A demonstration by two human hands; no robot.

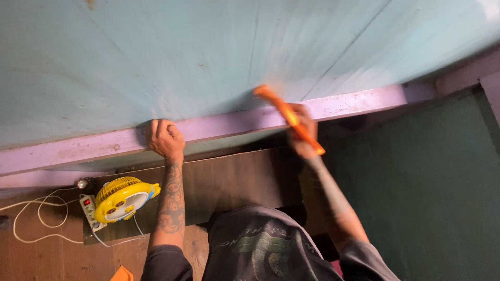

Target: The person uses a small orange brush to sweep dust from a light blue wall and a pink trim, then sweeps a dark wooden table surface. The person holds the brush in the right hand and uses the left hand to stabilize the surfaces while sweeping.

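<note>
Left arm, tattooed along the forearm, reaches straight toward twelve o'clock; the left hand [165, 138] curls, knuckles showing, fingers hooked over an edge. Right arm angles toward eleven o'clock; the right hand [304, 136], motion-blurred, is clenched in a fist.

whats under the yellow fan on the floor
The yellow fan rests partly on a white power strip, with white cable looping beside it. The strip's far end is covered by the fan.

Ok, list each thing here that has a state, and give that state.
Left hand: gripping the purple ledge.
Right hand: shut on the orange tool, motion-blurred.
Orange tool: tip against the blue board.
Yellow fan: lying tilted; running or not, cannot tell.
Power strip: switch lit red.
</note>
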